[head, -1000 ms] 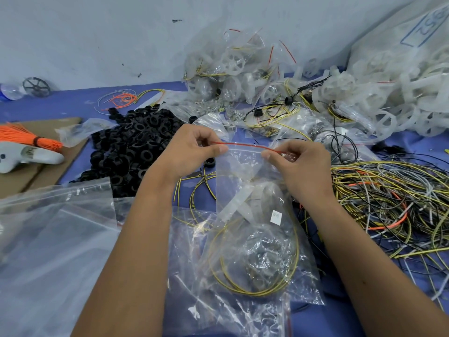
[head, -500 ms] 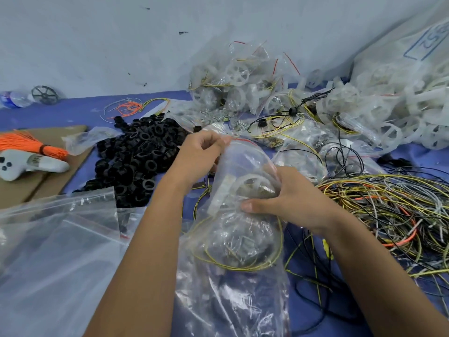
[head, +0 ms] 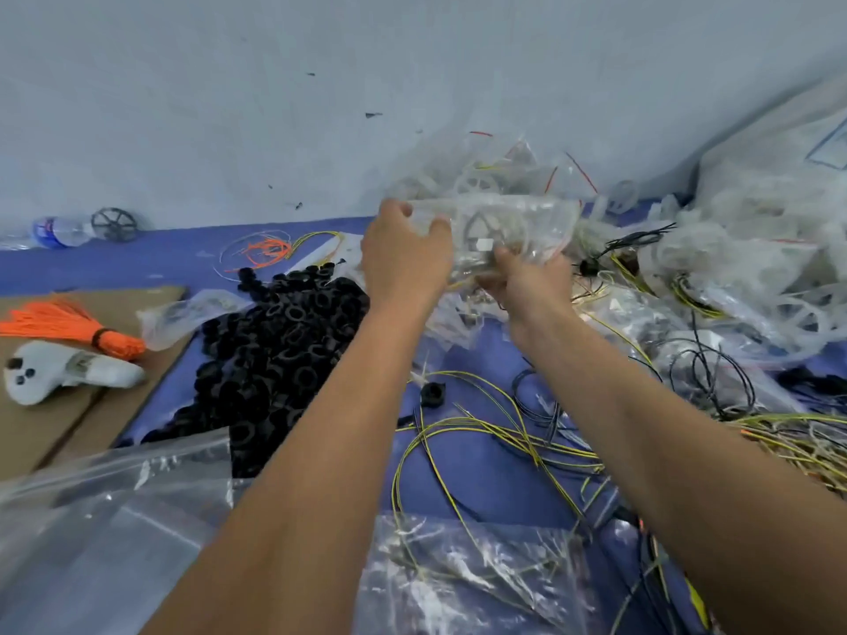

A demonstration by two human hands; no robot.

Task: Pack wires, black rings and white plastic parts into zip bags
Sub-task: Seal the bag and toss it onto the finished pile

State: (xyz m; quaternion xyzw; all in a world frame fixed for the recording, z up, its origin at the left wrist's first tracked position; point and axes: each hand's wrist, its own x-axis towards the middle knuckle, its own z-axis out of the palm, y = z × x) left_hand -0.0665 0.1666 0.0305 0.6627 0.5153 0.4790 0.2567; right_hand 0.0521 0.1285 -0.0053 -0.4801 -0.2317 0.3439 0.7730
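With left hand [head: 403, 258] and right hand [head: 527, 279] both gripping the filled zip bag [head: 508, 236], we lower it gently onto the finished pile [head: 504, 176], seal uppermost.

A filled clear zip bag [head: 508, 236] is held sideways above the black rings [head: 279, 350] and loose wires [head: 481, 433].

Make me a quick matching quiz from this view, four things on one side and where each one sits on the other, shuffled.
Things:
1. filled zip bag
2. black rings
3. orange wire bundle
4. water bottle

Places:
A. on the cardboard at left
B. held up by both hands, left hand and right hand
C. against the wall, far left
D. heaped on the blue cloth left of the arms

Pairs: 1-B, 2-D, 3-A, 4-C
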